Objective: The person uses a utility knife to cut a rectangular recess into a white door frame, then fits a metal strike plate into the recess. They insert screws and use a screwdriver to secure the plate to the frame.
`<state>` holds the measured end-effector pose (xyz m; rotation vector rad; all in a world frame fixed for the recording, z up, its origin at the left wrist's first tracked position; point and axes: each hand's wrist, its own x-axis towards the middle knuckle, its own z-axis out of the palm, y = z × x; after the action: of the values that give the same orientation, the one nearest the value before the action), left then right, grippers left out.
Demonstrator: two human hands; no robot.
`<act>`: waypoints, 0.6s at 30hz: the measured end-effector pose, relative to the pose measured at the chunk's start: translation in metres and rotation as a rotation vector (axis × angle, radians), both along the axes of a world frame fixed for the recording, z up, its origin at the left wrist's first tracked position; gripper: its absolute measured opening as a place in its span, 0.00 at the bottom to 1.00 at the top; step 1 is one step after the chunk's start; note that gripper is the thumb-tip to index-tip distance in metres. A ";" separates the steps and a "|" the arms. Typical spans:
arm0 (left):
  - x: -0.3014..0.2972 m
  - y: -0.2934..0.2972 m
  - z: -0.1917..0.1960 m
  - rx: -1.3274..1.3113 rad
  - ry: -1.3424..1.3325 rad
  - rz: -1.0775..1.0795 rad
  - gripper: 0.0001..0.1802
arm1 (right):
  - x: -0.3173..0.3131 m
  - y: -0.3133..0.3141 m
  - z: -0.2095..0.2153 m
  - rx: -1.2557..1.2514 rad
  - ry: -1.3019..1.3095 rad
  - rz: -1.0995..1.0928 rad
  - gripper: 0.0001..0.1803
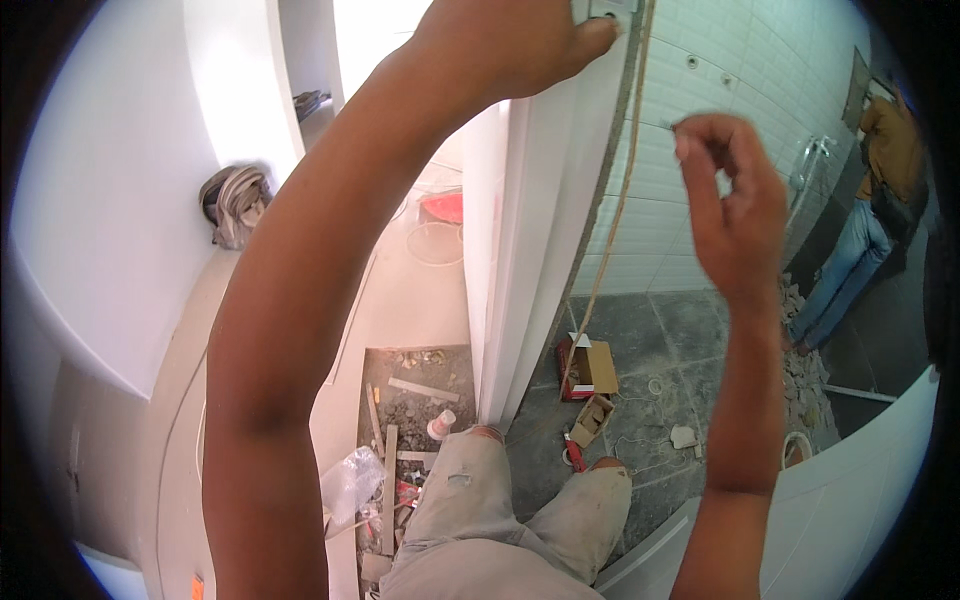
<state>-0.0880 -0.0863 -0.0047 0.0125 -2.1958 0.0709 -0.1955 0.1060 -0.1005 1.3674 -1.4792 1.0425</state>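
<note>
My left hand [510, 45] is raised at the top, its thumb pressed over a white door frame [540, 170] beside a small metal plate with a dark hole [608, 14]. The upper edge of the picture cuts off its other fingers. To the right of the frame, my right hand [735, 190] is lifted and slightly blurred. Its thumb and forefinger are pinched together, and a small thin dark piece [667, 125] sticks out at their tips, too small to name. Behind this hand is a white tiled wall [645, 215].
By my knees are an opened cardboard box [598, 368], a smaller box [592, 420] and a red-handled tool [574, 453]. Rubble, wood strips [389, 490] and a plastic bag [353, 487] lie left of my legs. A backpack [237, 205] rests by the left wall. Another person [868, 220] stands far right.
</note>
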 end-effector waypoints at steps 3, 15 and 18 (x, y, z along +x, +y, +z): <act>0.007 0.004 0.005 0.081 -0.087 0.025 0.41 | 0.001 0.010 -0.034 0.000 -0.153 -0.001 0.03; -0.006 -0.011 -0.012 -0.020 0.108 0.047 0.40 | 0.013 0.037 -0.106 0.034 -0.452 -0.012 0.02; 0.003 0.002 -0.014 0.004 0.100 0.013 0.40 | 0.014 0.039 -0.111 0.033 -0.459 -0.014 0.03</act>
<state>-0.0852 -0.0842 -0.0190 0.0322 -2.0956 0.0724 -0.1814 0.1446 -0.2116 1.1850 -1.8371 1.3925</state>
